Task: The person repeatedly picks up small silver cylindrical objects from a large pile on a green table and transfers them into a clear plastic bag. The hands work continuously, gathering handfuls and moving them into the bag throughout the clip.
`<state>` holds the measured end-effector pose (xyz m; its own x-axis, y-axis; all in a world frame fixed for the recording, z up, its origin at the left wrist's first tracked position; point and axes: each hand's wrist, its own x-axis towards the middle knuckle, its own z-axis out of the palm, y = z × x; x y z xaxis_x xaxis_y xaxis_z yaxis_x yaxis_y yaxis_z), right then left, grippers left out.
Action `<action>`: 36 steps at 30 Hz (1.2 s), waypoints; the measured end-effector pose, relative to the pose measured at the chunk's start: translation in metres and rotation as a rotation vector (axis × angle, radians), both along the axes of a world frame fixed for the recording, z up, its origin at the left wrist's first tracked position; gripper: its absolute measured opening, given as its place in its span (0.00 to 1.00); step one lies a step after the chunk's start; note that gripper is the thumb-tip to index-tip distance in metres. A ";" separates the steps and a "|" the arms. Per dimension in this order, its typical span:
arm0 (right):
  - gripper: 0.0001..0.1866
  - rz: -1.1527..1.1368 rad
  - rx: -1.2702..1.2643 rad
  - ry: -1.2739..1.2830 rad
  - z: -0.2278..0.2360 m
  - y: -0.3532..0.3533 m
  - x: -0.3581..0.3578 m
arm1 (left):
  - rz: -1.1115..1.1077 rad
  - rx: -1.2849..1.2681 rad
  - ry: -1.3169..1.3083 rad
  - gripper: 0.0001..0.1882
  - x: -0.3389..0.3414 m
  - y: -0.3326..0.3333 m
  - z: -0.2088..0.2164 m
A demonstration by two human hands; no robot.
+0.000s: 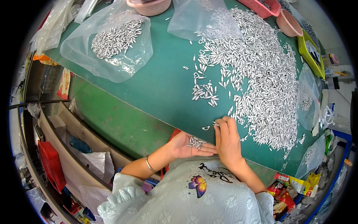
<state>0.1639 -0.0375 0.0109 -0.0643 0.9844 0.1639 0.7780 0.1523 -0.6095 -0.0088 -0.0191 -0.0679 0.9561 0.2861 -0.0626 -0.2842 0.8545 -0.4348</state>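
Note:
My left hand (182, 146) is palm up just off the table's front edge, fingers stretched out. Several small silver bullet-shaped metal parts (195, 142) rest in its palm. Over the edge of the green table (164, 93), my right hand (226, 140) pinches one similar metal part (215, 124) between thumb and fingertips. Just left of those fingertips lies a loose ring-shaped silver piece (206, 128). A wide heap of the silver parts (264, 82) spreads to the right and beyond my right hand. A smaller scattered cluster (205, 95) lies to its left.
A clear plastic bag (138, 59) holding silver parts lies at the far left. Another clear bag (203, 22) partly covers the heap. Pink bowls (289, 23) and a yellow-green tray (311, 56) stand along the far right. A red crate (51, 166) sits by the shelves at left.

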 end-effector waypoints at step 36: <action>0.15 0.028 0.158 -0.156 0.016 0.057 0.005 | -0.193 0.336 0.567 0.23 0.006 -0.008 0.013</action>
<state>0.1690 0.0199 0.0266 -0.1282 0.9447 0.3020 0.8549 0.2596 -0.4491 -0.0026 -0.0276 -0.0545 0.8376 0.2051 -0.5063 -0.2184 0.9753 0.0336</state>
